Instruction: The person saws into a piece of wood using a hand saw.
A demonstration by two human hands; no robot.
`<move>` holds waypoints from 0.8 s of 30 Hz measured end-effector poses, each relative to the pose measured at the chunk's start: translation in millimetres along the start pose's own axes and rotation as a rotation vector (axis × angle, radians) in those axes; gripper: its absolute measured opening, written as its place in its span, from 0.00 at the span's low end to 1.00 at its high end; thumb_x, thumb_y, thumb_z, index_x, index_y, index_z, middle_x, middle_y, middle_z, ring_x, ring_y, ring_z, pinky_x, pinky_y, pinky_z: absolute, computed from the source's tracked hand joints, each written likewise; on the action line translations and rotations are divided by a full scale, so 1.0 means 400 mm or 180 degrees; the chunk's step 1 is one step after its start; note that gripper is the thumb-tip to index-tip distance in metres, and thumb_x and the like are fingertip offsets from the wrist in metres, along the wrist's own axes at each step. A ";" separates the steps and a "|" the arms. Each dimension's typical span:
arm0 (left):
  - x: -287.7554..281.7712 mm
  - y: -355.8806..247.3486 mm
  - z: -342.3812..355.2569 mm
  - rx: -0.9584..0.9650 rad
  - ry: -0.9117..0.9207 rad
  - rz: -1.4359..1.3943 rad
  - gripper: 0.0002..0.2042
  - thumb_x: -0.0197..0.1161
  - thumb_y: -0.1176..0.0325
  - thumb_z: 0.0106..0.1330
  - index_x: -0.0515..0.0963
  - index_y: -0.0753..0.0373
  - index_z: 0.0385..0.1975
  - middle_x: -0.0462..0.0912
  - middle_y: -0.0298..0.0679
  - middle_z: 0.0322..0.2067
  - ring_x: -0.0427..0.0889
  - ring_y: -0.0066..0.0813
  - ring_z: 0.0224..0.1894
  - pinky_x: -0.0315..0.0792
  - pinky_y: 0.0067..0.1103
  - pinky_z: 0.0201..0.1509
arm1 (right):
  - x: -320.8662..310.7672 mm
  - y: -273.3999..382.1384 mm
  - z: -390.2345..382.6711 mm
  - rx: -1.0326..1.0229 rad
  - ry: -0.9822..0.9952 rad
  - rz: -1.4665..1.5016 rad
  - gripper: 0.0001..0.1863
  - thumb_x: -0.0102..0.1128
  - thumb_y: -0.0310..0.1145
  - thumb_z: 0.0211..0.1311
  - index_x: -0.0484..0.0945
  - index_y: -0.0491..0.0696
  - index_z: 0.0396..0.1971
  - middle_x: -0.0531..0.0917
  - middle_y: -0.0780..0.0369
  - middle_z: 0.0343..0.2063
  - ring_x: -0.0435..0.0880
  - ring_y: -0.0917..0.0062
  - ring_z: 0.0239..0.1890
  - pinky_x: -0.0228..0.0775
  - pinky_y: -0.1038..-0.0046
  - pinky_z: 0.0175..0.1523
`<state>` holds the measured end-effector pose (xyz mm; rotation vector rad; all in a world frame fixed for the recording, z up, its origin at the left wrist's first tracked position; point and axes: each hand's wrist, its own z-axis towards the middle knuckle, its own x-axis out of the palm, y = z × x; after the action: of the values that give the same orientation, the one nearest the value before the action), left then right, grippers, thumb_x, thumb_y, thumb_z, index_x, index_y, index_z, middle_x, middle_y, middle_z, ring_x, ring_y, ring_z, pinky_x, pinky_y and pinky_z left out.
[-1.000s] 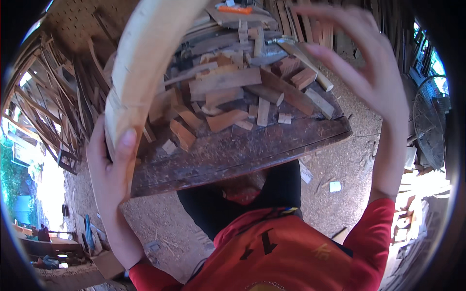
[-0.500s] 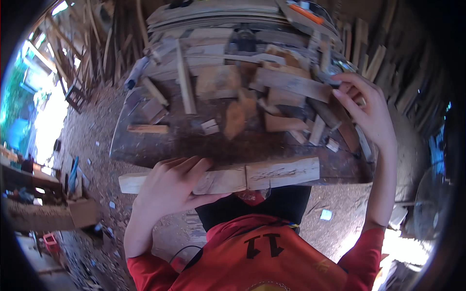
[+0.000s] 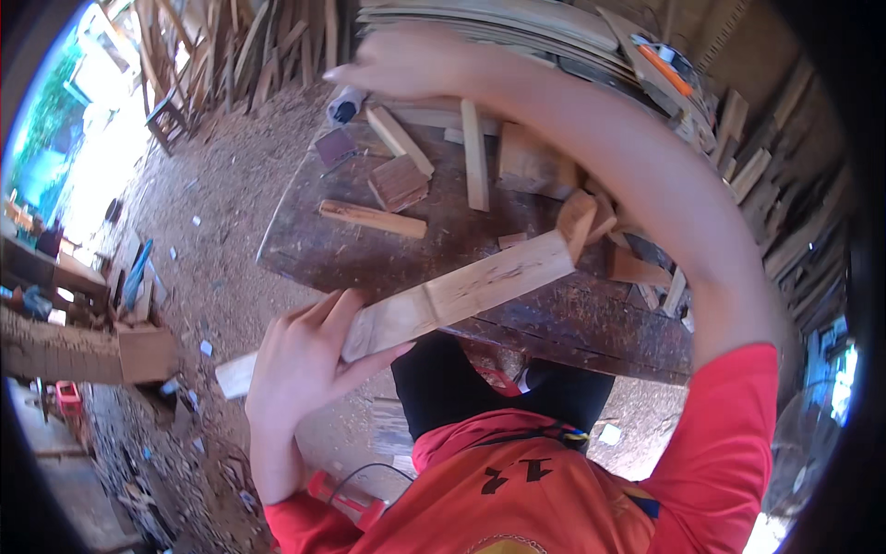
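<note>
My left hand [image 3: 300,360] is wrapped around a long pale wooden board [image 3: 498,282]. The board slants up to the right across the near edge of the wooden workbench [image 3: 369,263], and a dark line crosses its face. My right arm stretches over the bench toward the far left. At its end, my right hand [image 3: 401,63] is smeared by motion, so its fingers are hard to read. Just below that hand lies a whitish cylindrical thing with a dark end [image 3: 345,107]. Beneath the arm are a wood block [image 3: 535,162] and an upright-looking narrow strip [image 3: 474,155].
Small offcuts lie on the bench, among them a thin stick [image 3: 374,218] and a square reddish block [image 3: 399,183]. Stacked planks [image 3: 517,20] and an orange tool [image 3: 664,70] sit at the back. Timber leans on the walls. A red object [image 3: 346,499] is on the floor.
My right hand has swept from the right side of the bench to its far left. The board in my left hand has tilted, its right end rising. The view has shifted.
</note>
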<state>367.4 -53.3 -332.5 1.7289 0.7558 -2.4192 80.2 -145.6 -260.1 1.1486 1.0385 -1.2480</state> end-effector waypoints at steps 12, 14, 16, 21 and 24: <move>0.000 -0.056 0.005 0.0421 0.0394 -0.0154 0.27 0.73 0.46 0.60 0.79 0.66 0.43 0.85 0.45 0.30 0.86 0.46 0.28 0.79 0.33 0.32 | 0.229 -0.300 0.405 0.2782 0.1524 -0.1677 0.19 0.63 0.45 0.57 0.88 0.55 0.47 0.89 0.60 0.39 0.89 0.67 0.43 0.79 0.57 0.42; -0.003 -0.001 -0.127 -0.0294 0.0332 -0.0145 0.27 0.73 0.47 0.59 0.78 0.65 0.46 0.85 0.46 0.30 0.87 0.49 0.31 0.79 0.34 0.35 | 0.205 -0.025 0.181 0.1484 0.1145 -0.1059 0.18 0.63 0.44 0.57 0.88 0.51 0.43 0.89 0.60 0.37 0.89 0.69 0.39 0.80 0.59 0.39; 0.002 -0.038 -0.095 -0.0110 0.0379 -0.0199 0.28 0.74 0.47 0.58 0.77 0.63 0.48 0.86 0.48 0.31 0.87 0.51 0.35 0.79 0.36 0.37 | 0.032 -0.010 0.096 0.1091 0.0632 -0.0475 0.17 0.62 0.43 0.58 0.87 0.47 0.40 0.89 0.59 0.34 0.89 0.71 0.36 0.80 0.61 0.36; 0.041 -0.127 -0.010 0.0723 0.0428 -0.0238 0.27 0.72 0.47 0.61 0.76 0.66 0.46 0.86 0.47 0.34 0.87 0.49 0.34 0.80 0.35 0.35 | -0.134 -0.215 -0.225 0.1241 0.0156 0.1157 0.22 0.47 0.43 0.71 0.84 0.41 0.36 0.86 0.59 0.25 0.85 0.75 0.23 0.77 0.71 0.28; 0.078 -0.200 0.036 0.1107 0.0601 -0.0254 0.27 0.71 0.48 0.62 0.75 0.68 0.45 0.85 0.47 0.34 0.87 0.48 0.35 0.80 0.35 0.35 | -0.324 -0.226 -0.642 0.1316 -0.0209 0.2048 0.25 0.51 0.45 0.72 0.70 0.35 0.52 0.84 0.56 0.37 0.85 0.74 0.41 0.77 0.74 0.46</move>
<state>316.8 17.4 -329.6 2.1128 0.4446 -2.5918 -9.7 129.6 -176.2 1.5836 0.3040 -0.9803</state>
